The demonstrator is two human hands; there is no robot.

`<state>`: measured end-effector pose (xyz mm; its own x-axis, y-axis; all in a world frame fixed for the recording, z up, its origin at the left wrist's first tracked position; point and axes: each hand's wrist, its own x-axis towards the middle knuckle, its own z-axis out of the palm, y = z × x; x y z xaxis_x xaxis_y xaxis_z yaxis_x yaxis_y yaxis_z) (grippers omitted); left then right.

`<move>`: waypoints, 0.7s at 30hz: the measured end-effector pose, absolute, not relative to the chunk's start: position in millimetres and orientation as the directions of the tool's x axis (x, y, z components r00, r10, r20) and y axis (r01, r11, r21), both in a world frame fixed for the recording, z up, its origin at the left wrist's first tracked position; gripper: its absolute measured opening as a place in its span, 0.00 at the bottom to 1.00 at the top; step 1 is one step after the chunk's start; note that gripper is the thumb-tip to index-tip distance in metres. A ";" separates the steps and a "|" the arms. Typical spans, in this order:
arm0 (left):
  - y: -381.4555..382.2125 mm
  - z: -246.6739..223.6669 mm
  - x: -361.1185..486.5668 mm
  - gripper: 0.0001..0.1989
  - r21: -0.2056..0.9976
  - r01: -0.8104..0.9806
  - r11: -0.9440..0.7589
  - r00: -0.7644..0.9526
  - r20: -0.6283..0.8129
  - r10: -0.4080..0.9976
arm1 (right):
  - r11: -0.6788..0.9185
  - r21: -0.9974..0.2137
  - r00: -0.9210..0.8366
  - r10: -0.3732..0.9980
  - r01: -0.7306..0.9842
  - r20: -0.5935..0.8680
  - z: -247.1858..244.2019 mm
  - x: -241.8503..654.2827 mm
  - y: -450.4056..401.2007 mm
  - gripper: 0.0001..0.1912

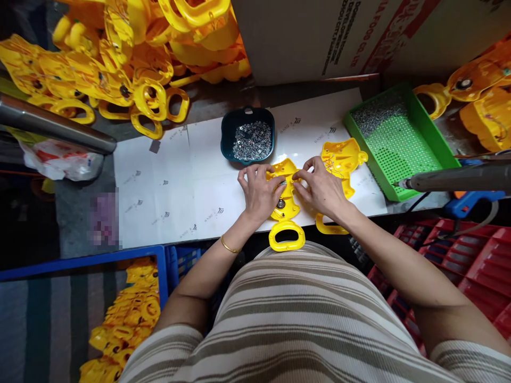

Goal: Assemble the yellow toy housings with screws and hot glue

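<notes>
A yellow plastic shell half with a loop handle lies hollow side up at the table's front edge. A round dark part sits inside it. My left hand grips its left side, with the thumb over a small part inside the hollow. Thumb and forefinger of my right hand are pinched together at the shell's right edge; what they hold is too small to make out. Behind my right hand lies a second yellow shell half with thin wires, partly covered by the hand.
A dark teal tray of small metal parts stands behind my hands. To the right is a green perforated basket with screws, near a metal rod-shaped tool. Yellow shells pile up at the back left, before a cardboard box.
</notes>
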<state>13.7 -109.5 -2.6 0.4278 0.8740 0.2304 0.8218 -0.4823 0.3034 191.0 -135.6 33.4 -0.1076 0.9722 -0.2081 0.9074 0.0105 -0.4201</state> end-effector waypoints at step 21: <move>-103.4 -3.6 15.9 0.06 0.289 0.839 -0.461 0.432 0.159 0.888 | 0.203 -0.372 -0.273 0.951 0.906 -0.146 34.6 186.8 -129.0 0.19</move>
<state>15.9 -103.4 -3.6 0.4324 0.8875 0.1590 0.8391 -0.4607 0.2893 186.8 -129.0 34.6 -0.2728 0.9510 -0.1457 0.9058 0.2029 -0.3721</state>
